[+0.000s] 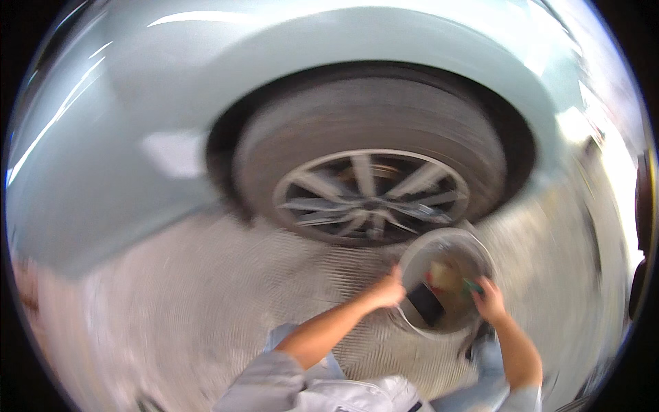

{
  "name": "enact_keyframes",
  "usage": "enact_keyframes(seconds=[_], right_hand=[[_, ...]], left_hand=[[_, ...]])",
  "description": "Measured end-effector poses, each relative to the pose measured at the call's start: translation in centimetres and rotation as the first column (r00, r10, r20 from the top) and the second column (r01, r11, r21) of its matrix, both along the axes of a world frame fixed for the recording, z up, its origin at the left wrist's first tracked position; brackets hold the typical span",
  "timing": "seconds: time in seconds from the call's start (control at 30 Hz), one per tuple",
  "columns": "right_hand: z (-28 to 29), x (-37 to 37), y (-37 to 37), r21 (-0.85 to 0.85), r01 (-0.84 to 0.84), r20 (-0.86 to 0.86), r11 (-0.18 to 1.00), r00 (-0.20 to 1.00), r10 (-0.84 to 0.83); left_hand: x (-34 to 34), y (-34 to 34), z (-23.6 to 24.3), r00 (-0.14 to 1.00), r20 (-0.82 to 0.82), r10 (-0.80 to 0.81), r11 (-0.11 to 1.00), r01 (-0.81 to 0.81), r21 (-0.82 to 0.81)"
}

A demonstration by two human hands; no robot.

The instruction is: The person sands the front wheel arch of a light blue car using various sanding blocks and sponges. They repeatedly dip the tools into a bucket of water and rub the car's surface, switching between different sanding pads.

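A round, pale bucket (447, 234) stands on the ground just in front of the car wheel (371, 204). My left hand (390, 288) is closed on the left side of its rim. Over the right side of the bucket, my right hand (488, 301) has its fingers closed around a small green thing (472, 285), too blurred to name. Inside the bucket lie a dark, flat-looking block (425, 303) and a yellowish piece with red beside it (445, 277). Motion blur hides their exact kind.
The pale green car body (130, 151) arches over the tyre (371, 110) and fills the upper view. Ridged grey ground (226, 288) spreads below. My knees and a white bag or cloth (364, 395) are at the lower edge. A dark object (644, 206) stands at the far right.
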State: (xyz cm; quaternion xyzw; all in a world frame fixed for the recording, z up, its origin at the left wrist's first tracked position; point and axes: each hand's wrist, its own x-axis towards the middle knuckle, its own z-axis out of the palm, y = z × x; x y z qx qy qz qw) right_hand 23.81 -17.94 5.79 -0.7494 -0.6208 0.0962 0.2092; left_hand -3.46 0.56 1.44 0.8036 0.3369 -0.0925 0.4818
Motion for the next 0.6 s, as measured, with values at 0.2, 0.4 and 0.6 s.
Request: enact_keyframes(seconds=[0.2,0.4,0.6], right_hand=[[0.9,-1.8,0.7,-0.185,0.048,-0.083,0.982,0.994,-0.064],[6.6,9.5,3.2,0.3,0.573,0.006,0.763,0.799,-0.602],[11.9,22.1,8.8,0.43,0.665,-0.229,0.611,0.735,-0.638]], left_hand=[[-1.1,1.4,-0.6,0.996,0.053,0.069,0.996,-0.072,0.056],[-1.1,1.5,-1.8,0.985,0.139,0.107,0.993,-0.113,0.033],[-1.0,0.6,-0.3,0.964,0.175,0.2,0.978,-0.208,0.031]])
